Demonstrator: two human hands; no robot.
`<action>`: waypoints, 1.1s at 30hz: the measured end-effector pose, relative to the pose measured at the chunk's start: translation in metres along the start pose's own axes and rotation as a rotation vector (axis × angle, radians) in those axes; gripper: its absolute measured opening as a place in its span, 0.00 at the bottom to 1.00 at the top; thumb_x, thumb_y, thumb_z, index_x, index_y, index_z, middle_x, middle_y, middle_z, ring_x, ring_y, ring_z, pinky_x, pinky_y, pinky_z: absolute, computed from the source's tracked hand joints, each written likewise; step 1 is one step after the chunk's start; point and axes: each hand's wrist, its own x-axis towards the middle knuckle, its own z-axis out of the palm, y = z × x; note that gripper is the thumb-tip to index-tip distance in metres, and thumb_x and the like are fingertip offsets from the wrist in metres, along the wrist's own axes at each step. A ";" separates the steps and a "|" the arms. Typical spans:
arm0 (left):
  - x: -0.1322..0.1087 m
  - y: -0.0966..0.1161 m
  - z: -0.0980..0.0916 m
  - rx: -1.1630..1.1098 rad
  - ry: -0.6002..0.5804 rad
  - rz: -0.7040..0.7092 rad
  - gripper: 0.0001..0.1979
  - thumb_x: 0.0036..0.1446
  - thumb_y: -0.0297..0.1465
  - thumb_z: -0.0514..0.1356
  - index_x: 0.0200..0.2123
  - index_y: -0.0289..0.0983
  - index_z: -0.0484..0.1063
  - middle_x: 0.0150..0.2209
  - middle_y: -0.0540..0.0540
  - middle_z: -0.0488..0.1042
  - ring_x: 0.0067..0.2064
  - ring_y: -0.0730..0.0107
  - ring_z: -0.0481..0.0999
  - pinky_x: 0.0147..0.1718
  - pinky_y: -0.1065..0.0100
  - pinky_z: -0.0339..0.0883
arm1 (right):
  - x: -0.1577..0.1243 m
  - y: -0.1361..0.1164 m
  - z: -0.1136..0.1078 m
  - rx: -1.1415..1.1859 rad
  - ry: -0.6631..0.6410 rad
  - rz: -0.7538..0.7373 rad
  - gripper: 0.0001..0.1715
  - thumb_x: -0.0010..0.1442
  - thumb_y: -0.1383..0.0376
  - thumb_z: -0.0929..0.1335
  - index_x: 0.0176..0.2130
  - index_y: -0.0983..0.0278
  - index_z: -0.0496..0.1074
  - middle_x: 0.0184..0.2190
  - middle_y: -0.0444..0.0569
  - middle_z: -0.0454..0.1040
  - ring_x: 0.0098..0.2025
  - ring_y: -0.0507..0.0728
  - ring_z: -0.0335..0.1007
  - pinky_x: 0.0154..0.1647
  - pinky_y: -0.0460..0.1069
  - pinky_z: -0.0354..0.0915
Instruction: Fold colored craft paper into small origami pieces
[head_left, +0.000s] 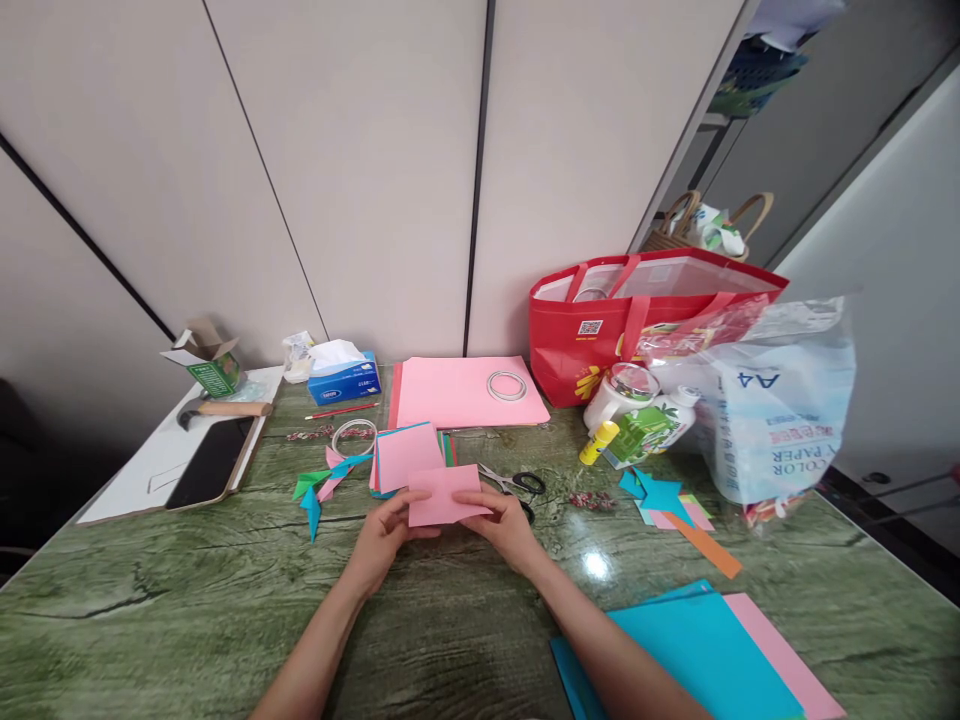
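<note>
A pink sheet of paper, rectangular in outline, is held above the table between both hands. My left hand pinches its left edge, with the thumb on top. On the right edge, my right hand grips it the same way. Just behind it lies a stack of square coloured papers, pink on top. Scissors rest to the right of the stack, partly hidden by my right hand. Folded blue, green and pink paper pieces lie to the left.
Larger pink sheets with a ring on top lie at the back. A red bag, a yellow glue stick and blue sheets are on the right. A tissue box, hammer and phone stand or lie left.
</note>
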 end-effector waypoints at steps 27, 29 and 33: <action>0.000 -0.015 0.011 0.055 0.196 0.054 0.19 0.40 0.33 0.65 0.38 0.32 0.71 0.33 0.46 0.76 0.31 0.66 0.74 0.28 0.64 0.74 | -0.002 0.005 0.006 0.075 0.025 0.091 0.25 0.44 0.66 0.71 0.45 0.62 0.67 0.39 0.48 0.73 0.38 0.54 0.70 0.39 0.49 0.66; -0.001 -0.015 0.012 0.054 0.198 0.051 0.19 0.40 0.32 0.65 0.38 0.32 0.71 0.33 0.46 0.76 0.31 0.66 0.74 0.27 0.65 0.74 | -0.001 0.005 0.006 0.095 0.030 0.089 0.24 0.45 0.65 0.71 0.44 0.62 0.67 0.38 0.48 0.73 0.39 0.55 0.70 0.40 0.50 0.66; -0.001 -0.013 0.014 0.045 0.216 0.054 0.17 0.39 0.31 0.65 0.36 0.32 0.72 0.31 0.47 0.76 0.30 0.68 0.73 0.26 0.66 0.74 | -0.001 0.004 0.006 0.117 0.049 0.089 0.21 0.46 0.64 0.71 0.42 0.63 0.68 0.34 0.47 0.74 0.36 0.54 0.71 0.38 0.49 0.66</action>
